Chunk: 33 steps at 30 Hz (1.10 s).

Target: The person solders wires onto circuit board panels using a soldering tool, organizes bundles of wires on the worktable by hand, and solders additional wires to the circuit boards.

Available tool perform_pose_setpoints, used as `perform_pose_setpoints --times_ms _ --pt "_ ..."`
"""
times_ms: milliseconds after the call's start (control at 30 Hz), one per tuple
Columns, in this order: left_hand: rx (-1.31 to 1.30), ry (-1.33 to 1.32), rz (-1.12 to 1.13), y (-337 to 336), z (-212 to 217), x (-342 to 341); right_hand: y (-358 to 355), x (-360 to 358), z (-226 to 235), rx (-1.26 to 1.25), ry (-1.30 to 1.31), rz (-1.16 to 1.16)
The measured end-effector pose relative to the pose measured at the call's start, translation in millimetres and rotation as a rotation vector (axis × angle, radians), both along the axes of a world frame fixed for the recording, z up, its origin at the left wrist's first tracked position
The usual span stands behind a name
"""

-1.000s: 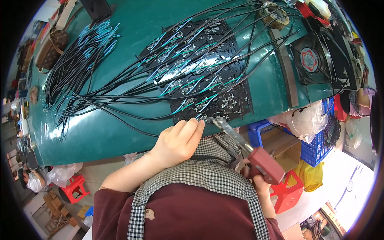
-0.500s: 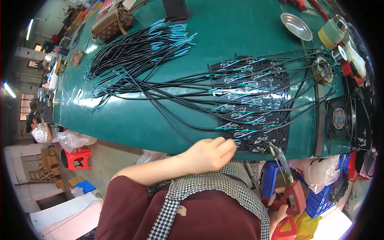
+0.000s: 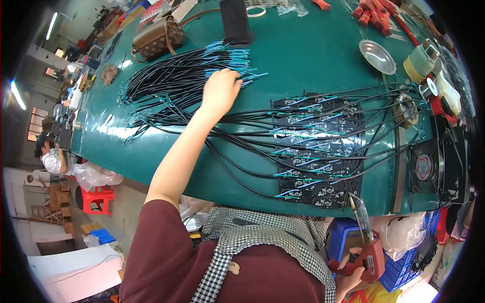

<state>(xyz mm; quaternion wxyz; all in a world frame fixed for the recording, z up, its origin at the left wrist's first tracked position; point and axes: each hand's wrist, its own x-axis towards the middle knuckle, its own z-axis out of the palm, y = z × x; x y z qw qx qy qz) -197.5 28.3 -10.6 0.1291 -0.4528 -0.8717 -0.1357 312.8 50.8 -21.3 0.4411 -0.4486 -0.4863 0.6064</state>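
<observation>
My left hand (image 3: 221, 93) reaches over a thick pile of black cables (image 3: 164, 76) with stripped blue and green wire ends. Its fingers are closed at the wire-end side, on a cable as far as I can see; the fingertips are partly hidden. Down at the right, below the table edge, my right hand (image 3: 352, 267) grips a red soldering gun (image 3: 373, 260). The gun's metal tip points up beside the lower right corner of a panel of black circuit boards (image 3: 323, 188). Several black cables lie across the boards, their coloured wires spread on them.
Beyond the boards lie a round metal dish (image 3: 377, 56), a green-and-yellow bottle (image 3: 421, 63) and a solder spool (image 3: 430, 87). A small black fan (image 3: 423, 165) stands at the right. A brown bag (image 3: 160, 43) and a phone (image 3: 235, 22) sit behind the cable pile.
My left hand has moved from the table's front edge up and away to the cable pile. The right hand still holds the soldering gun, and the lowest cable now lies with its wires on the boards.
</observation>
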Motion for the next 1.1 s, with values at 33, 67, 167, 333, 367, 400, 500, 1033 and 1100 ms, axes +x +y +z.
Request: perform_pose_setpoints --times_ms 33,67,167,333,367,400,500,1033,1100 --pt "-0.02 0.009 -0.01 7 -3 1 1 0 1 0.0 0.0 0.003" --pt "0.014 0.01 -0.019 11 -7 2 3 -2 3 -0.011 0.023 0.028" --pt "0.062 0.003 -0.13 22 -8 -1 4 -4 4 -0.002 0.051 0.056" --pt "0.195 -0.136 -0.164 35 -4 3 6 3 2 0.038 0.028 0.029" --pt "0.197 -0.251 -0.168 38 5 9 6 3 2 0.027 0.037 0.012" --pt "0.263 -0.258 -0.184 39 9 14 8 3 2 0.016 0.043 -0.006" --pt "0.425 -0.047 -0.343 35 23 11 9 -2 10 -0.048 0.032 0.033" --pt "0.188 -0.048 -0.992 0 8 224 8 5 15 -0.165 0.123 0.123" --pt "0.217 -0.041 -0.981 -1 4 225 6 8 13 -0.184 0.143 0.167"
